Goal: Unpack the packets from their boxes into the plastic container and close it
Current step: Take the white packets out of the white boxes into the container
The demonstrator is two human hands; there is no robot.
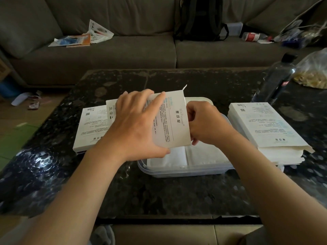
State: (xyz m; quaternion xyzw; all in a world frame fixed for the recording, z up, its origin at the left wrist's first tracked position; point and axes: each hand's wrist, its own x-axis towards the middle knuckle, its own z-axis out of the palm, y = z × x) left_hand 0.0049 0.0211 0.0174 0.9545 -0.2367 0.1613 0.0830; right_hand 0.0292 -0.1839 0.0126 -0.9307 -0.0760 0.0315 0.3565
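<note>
My left hand (pixel 136 124) grips a white printed box (pixel 174 121) and holds it tilted above the clear plastic container (pixel 185 171) at the table's middle. My right hand (pixel 206 121) has its fingers curled at the box's right open end; what they pinch is hidden behind the box. White packets (pixel 200 156) lie inside the container. Its white lid (pixel 200 99) shows behind the hands. More white boxes lie flat on the left (pixel 90 128), and a stack of them stands on the right (pixel 265 128).
A dark speckled table (pixel 159 195) carries everything. A dark plastic bottle (pixel 276 80) and a clear bag of food (pixel 313 71) stand at the far right. Behind is a grey sofa (pixel 123 50) with papers, a black backpack (pixel 198 18) and clutter.
</note>
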